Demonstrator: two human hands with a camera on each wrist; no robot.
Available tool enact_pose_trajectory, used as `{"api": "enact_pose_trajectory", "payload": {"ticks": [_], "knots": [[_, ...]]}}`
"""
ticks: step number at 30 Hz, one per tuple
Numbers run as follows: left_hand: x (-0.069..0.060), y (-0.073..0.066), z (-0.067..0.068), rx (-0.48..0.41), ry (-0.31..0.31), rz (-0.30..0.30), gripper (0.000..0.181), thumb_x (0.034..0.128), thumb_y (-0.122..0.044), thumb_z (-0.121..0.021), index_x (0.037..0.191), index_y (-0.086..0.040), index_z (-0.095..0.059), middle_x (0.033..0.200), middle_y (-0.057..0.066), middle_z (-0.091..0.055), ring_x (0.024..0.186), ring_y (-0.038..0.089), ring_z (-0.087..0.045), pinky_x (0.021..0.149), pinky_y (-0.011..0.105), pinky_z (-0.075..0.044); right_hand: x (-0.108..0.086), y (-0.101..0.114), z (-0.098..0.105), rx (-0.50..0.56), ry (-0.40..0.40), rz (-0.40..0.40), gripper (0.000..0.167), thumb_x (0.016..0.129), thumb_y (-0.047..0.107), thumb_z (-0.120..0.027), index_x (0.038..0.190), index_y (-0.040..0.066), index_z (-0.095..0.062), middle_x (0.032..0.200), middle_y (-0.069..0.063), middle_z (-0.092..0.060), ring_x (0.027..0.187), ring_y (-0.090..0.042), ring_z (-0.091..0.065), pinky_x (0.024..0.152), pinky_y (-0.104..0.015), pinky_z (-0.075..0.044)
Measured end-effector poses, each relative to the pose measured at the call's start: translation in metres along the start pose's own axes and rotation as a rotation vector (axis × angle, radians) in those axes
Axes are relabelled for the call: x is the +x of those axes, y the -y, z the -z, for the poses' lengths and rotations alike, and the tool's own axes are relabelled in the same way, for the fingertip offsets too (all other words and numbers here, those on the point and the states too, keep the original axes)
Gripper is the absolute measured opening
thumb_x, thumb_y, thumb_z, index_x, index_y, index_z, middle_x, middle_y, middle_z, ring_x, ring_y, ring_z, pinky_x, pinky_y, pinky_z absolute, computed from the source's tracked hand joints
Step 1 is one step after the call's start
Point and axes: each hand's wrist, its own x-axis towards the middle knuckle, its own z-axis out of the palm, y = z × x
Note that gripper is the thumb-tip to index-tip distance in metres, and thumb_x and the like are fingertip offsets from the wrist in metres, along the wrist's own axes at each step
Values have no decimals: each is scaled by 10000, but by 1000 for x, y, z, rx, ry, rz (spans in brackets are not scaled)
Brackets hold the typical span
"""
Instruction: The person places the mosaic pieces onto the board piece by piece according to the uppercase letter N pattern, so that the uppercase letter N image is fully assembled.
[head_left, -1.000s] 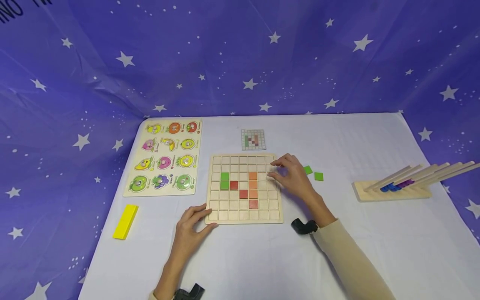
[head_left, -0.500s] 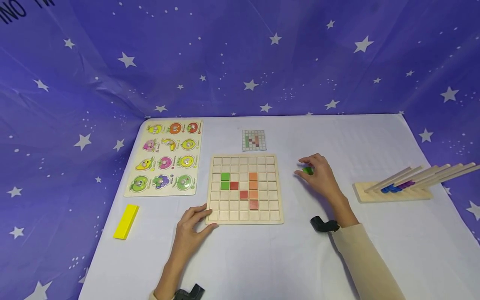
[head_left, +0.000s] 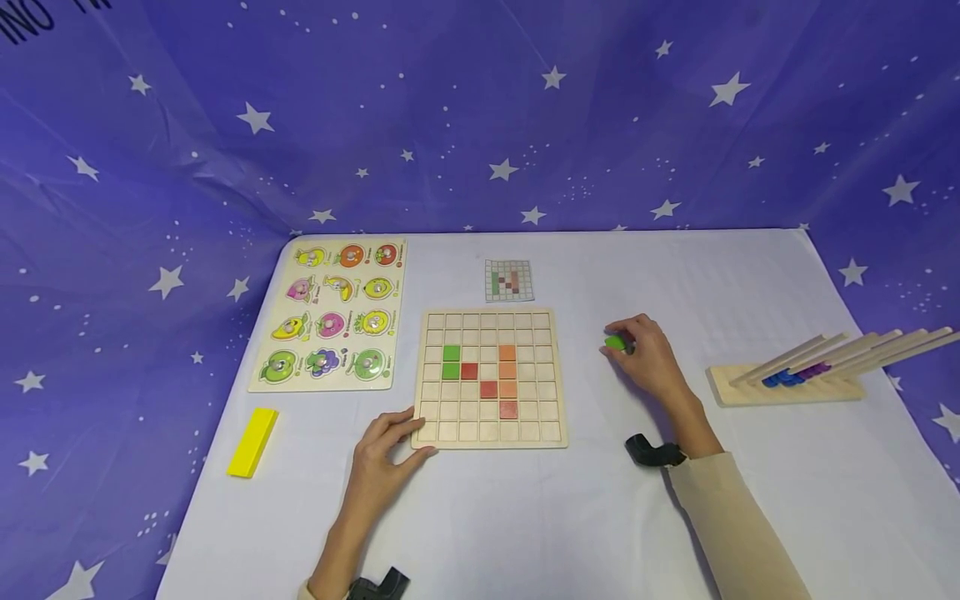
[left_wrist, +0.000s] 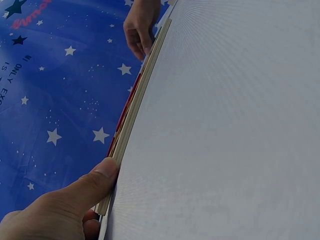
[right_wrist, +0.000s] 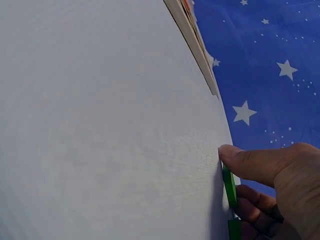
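Note:
A square wooden grid board (head_left: 487,445) lies mid-table, carrying two green tiles (head_left: 451,362), several orange tiles (head_left: 507,369) and several red tiles (head_left: 488,389). My left hand (head_left: 378,462) holds its near left corner, the thumb (left_wrist: 102,170) against the front edge and fingers at the side. Right of the board, my right hand (head_left: 648,358) pinches a loose green tile (head_left: 615,342) between thumb and fingers. In the right wrist view that tile (right_wrist: 229,187) stands tilted by the thumb tip. A second loose green tile (right_wrist: 234,230) lies just below it, mostly hidden in the head view.
Behind the board lies a small pattern card (head_left: 509,281). A fruit puzzle board (head_left: 396,317) is at the back left, with a yellow block (head_left: 252,442) in front of it. On the right stands a wooden rack (head_left: 787,396) of slanted pegs with blue and purple beads.
My right hand has moved right, from the board's right edge to the loose green tiles, and has taken hold of one, tilting it up. My left hand has stayed at the corner.

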Motion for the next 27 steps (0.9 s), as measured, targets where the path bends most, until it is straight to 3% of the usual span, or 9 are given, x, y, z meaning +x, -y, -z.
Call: {"api": "enact_pose_trajectory", "payload": {"ticks": [5,14,27], "knots": [[0,1,0,1,-3,-2,470,647,-122,-913,1083,-102,-740,1192,61,-648,1108,230,-597,954,51,-406,0,0,-1,17,42,62,287,809,-5,-762,1085,3,-685,1027,-148,-632,910,-270,-579,782,-404,-489],[0,1,0,-3,-1,-1,471,651,-130,-912,1089,-105,-740,1197,52,-647,1105,225,-599,940,55,-416,-5,-3,1,-49,-9,12,281,777,87,-824,1012,-11,-705,960,-150,-611,893,-283,-535,753,-386,-449],[-1,1,0,-4,2,3,470,650,-128,-912,1088,-113,-741,1193,56,-649,1112,229,-594,962,62,-407,-5,-4,3,-45,7,68,250,774,91,-818,975,-9,-710,938,-126,-635,865,-264,-554,737,-375,-450]]}}
